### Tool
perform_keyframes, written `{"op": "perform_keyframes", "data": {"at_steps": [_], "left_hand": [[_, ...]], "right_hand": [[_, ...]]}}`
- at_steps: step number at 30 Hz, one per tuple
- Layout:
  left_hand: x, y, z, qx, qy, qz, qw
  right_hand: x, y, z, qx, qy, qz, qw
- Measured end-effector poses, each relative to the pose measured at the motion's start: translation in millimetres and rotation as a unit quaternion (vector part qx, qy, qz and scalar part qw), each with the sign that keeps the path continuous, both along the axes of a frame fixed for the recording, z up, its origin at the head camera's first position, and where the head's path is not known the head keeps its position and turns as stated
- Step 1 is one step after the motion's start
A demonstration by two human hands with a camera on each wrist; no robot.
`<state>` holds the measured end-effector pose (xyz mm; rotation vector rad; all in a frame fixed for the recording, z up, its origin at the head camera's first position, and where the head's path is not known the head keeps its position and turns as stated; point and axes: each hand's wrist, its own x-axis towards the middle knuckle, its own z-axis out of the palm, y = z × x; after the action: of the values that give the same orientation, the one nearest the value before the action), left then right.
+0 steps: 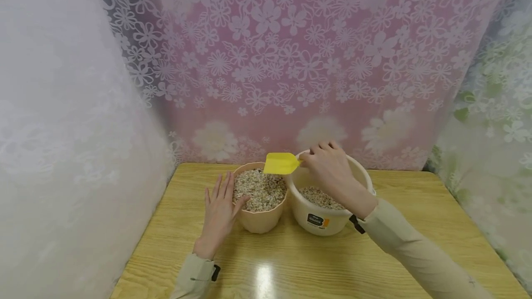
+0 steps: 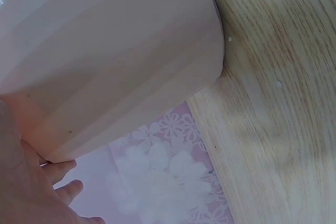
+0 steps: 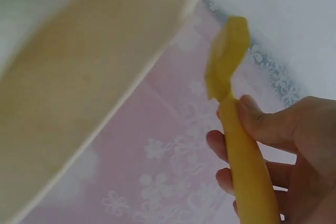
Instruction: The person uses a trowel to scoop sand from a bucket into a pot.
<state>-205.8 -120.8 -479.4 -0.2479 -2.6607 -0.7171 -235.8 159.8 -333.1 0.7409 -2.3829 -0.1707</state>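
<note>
A yellow hand shovel (image 1: 281,164) is in my right hand (image 1: 330,167), whose fingers and thumb wrap its handle (image 3: 245,166). The shovel's blade hangs above the right rim of a peach flowerpot (image 1: 259,222), which is filled near the brim with mixed small gravel (image 1: 253,188). My left hand (image 1: 220,211) rests against the pot's left side, fingers straight and thumb over the rim. To the right stands a cream bucket (image 1: 297,206) with more gravel (image 1: 320,197) low inside, partly hidden by my right forearm. Whether grains lie on the blade, I cannot tell.
Pot and bucket stand side by side on a wood-grain table (image 1: 257,262), near its back edge. A pink flowered curtain (image 1: 266,68) hangs behind, with pale cloth (image 1: 62,128) on the left. Small pale specks lie on the tabletop in the left wrist view.
</note>
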Motion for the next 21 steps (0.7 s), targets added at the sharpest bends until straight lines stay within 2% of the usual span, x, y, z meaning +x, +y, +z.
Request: {"op": "perform_keyframes", "data": {"at_steps": [5,11,16,21], "left_hand": [[-0.4,-0.1,0.8,0.004,-0.005,-0.005,1.0000],[0.5,-2.1,4.2,-0.014,-0.008,-0.002,0.9999],[1.4,8.2,20.3,-0.044,0.007,-0.002,0.9990],[-1.2,42.1,41.7,-0.062,0.012,-0.046,0.9969]], "right_hand": [[5.3,24.2,-11.0,-0.072,0.024,0.015,0.9970],[9.2,50.2,-23.5,-0.115,0.030,-0.009,0.9928],[12.7,70.4,-31.3,-0.132,0.030,-0.031,0.9903],[14.0,88.0,-39.1,-0.122,0.017,-0.058,0.9907]]}}
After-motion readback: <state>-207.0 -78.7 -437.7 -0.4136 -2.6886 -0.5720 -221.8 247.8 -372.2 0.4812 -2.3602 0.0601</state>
